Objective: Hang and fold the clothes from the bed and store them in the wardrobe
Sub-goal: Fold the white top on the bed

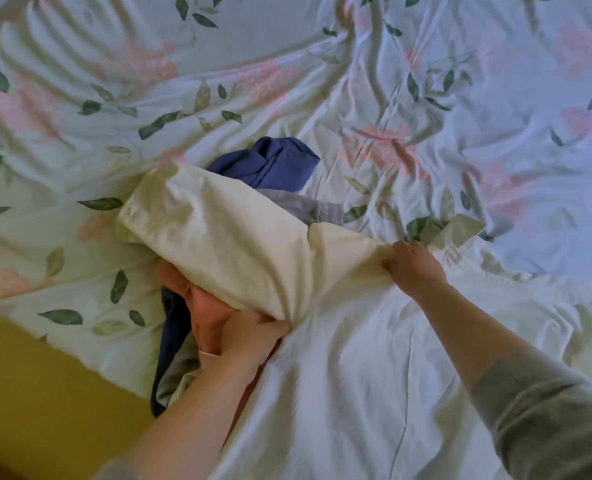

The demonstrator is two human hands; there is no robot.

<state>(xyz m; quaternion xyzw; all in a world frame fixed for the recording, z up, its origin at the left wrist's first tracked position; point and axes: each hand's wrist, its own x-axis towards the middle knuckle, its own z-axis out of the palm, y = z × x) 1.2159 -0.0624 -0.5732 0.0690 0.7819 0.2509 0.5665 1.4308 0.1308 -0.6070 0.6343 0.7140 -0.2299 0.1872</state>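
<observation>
Cream garment (239, 244) spread near bed (80, 140) front edge, over blue clothing (274, 164). Left hand (249, 336) fingers bunch its fold; right hand (414, 265) fingers pinch its edge.

- Both hands, the left hand (249, 336) and the right hand (414, 263), are bare, without gloves.
- The right forearm wears a grey knit sleeve (544, 414) pushed up the forearm, wrinkled into folds.
- The left forearm is bare in view.

Floral bed (322, 81) bears cream garment (339, 358) and blue clothes (274, 164)
</observation>
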